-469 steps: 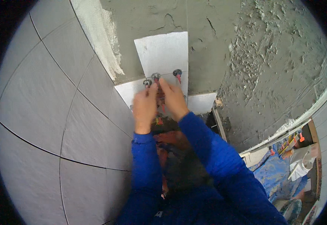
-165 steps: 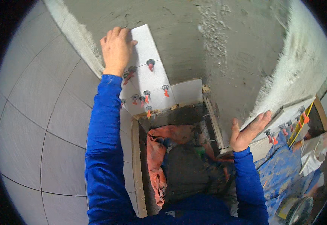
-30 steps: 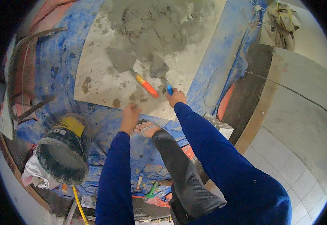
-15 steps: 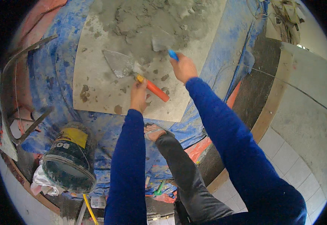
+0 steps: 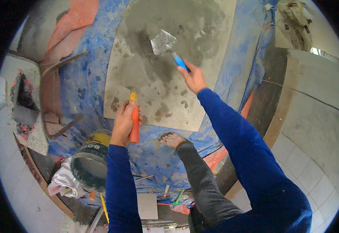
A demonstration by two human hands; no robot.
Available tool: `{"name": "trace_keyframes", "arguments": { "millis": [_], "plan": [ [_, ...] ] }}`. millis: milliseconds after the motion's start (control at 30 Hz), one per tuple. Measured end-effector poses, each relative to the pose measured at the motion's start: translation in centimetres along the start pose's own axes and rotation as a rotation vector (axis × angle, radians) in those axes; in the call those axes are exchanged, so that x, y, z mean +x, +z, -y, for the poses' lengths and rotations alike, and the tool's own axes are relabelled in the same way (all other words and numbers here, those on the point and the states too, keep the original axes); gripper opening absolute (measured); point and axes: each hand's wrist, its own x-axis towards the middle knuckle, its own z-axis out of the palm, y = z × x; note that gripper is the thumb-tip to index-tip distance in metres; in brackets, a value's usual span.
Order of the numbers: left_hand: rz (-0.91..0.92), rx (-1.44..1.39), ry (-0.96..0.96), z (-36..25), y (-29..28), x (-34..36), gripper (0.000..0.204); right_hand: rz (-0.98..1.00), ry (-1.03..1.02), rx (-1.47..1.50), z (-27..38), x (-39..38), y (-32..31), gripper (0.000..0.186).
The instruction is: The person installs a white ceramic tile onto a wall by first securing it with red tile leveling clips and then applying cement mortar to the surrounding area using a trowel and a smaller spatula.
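My left hand (image 5: 124, 122) is closed round the orange-and-yellow handle (image 5: 134, 132) of a trowel, whose blade is blurred against the board below. My right hand (image 5: 192, 77) grips a blue-handled trowel (image 5: 163, 42), its shiny blade over grey mortar (image 5: 198, 25). The mortar covers much of the upper part of a large pale board (image 5: 190, 116), which lies on a dusty blue sheet (image 5: 84, 77).
A dark bucket (image 5: 89, 165) lies at lower left beside a white bag (image 5: 68, 174). My sandalled foot (image 5: 173, 140) stands below the board. Bent metal bars (image 5: 66, 130) are at left, a cable (image 5: 305, 95) and tiled floor (image 5: 301, 163) at right.
Earlier my hands worked at wall tiles; the view has turned down to the board. My left hand has taken hold of the orange-handled trowel and shifted left. The blue-handled trowel has moved up the board.
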Motion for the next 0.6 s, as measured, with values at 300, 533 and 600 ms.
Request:
{"name": "trace_keyframes", "arguments": {
  "millis": [300,533,600],
  "plan": [
    [0.31,-0.067,-0.015,-14.3,4.7,-23.0,0.033,-0.308,-0.41,-0.327,13.4,-11.9,-13.5,0.047],
    [0.28,-0.067,0.09,-13.8,8.6,-43.1,0.052,-0.323,-0.519,-0.327,17.5,-19.8,-18.4,0.048],
    [0.227,-0.072,0.151,-12.3,8.6,-48.4,0.055,-0.32,-0.55,-0.305,17.6,-23.1,-20.2,0.046]
  ]
}}
